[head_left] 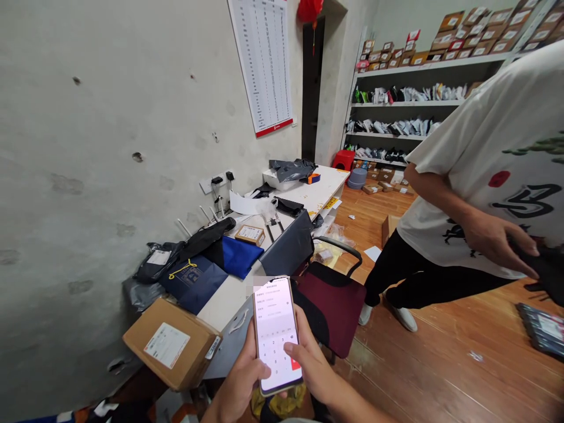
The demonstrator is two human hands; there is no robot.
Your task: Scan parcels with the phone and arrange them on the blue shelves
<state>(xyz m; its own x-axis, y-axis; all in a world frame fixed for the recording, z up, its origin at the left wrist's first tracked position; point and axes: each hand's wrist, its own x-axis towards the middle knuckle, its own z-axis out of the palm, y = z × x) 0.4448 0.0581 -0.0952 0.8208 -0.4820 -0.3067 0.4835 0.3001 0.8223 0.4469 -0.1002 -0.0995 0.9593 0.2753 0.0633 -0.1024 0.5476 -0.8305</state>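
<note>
A smartphone (pixel 274 326) is held upright between both hands, its lit screen showing lines of text above a number keypad. My left hand (pixel 247 367) wraps its left edge, with the thumb over the lower left of the screen. Round the right edge curls my right hand (pixel 311 358), its thumb lying over the keypad near the digit 3. Left of the phone, a taped cardboard box (pixel 176 341) with a white label sits at the near end of the white desk (pixel 222 311). Behind the phone stands an office chair (pixel 332 308) with a dark red seat.
Dark bags (pixel 194 282), a small labelled box (pixel 250 234) and a grey plastic parcel (pixel 293 169) lie on the desk. At right stands another person (pixel 476 176) holding a dark object. Shelves (pixel 400 104) with parcels line the back. Papers and boxes lie on the wooden floor (pixel 396 376).
</note>
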